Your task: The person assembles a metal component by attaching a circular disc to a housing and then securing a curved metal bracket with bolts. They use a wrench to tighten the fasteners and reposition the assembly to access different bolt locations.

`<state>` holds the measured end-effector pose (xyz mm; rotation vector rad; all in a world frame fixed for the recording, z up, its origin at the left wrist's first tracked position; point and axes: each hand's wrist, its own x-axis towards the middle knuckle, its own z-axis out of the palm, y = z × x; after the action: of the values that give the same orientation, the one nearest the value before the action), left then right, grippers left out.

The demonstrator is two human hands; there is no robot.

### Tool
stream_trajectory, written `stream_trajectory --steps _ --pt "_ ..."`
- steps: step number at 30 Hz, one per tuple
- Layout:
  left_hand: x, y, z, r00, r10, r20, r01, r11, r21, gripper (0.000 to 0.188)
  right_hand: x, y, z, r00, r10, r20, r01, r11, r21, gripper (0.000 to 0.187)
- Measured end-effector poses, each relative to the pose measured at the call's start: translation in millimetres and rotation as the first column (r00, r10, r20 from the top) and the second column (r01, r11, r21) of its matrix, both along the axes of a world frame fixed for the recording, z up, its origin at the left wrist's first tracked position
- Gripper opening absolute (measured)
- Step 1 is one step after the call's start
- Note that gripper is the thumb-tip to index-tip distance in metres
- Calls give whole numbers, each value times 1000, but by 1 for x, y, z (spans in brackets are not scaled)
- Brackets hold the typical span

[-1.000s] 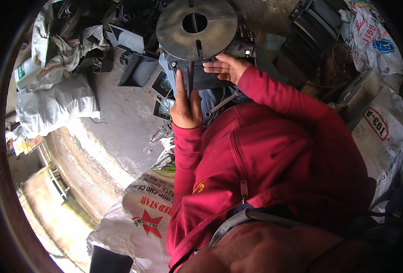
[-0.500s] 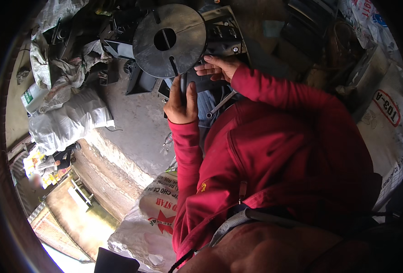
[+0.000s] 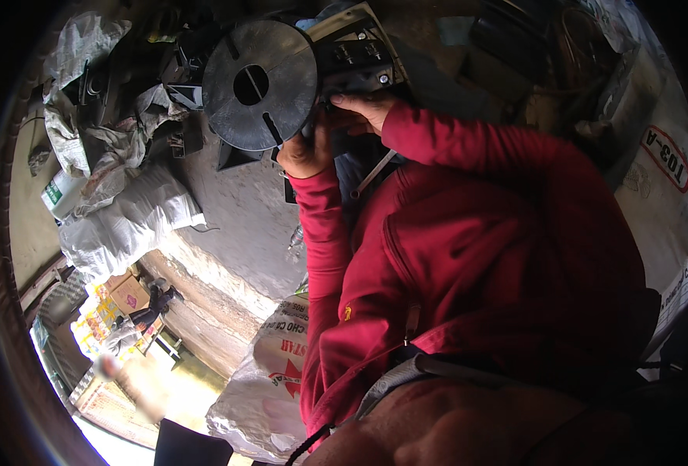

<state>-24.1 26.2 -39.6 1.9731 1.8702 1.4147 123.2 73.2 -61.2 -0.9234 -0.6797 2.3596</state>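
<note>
Grey disc [image 3: 288,87] might tip if left grip [image 3: 305,157], at its five o'clock, slips, hold unclear there and in right grip [image 3: 367,112]

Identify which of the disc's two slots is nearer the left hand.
The lower slot, its end by the left hand; the other lies beyond the hole.

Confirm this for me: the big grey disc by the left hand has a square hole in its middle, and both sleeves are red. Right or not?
Not right: the hole in the big grey disc is round, not square, as the head view shows. The disc is by the left hand, and both sleeves are red.
</note>
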Motion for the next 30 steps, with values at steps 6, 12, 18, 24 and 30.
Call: stream_trajectory --steps 6,12,18,24,30 --pt "-3 -2 -1 1000 -4 4 4 999 -52 37 -4 0 -3 999 -26 34 26 1000 15 50" --pt "-7 -1 1 999 -35 5 36 997 -74 32 -9 1 -7 995 -75 63 73 996 43 46" --pt "0 -7 19 992 -82 93 85 996 -39 24 -7 0 7 992 -74 101 73 997 18 41" --pt "3 -53 27 998 36 -49 -39 997 -64 40 -6 -1 1 997 -64 34 64 998 11 41" --pt "10 -46 10 983 -24 -184 6 995 -100 46 -8 -4 -3 998 -66 18 65 997 39 45"
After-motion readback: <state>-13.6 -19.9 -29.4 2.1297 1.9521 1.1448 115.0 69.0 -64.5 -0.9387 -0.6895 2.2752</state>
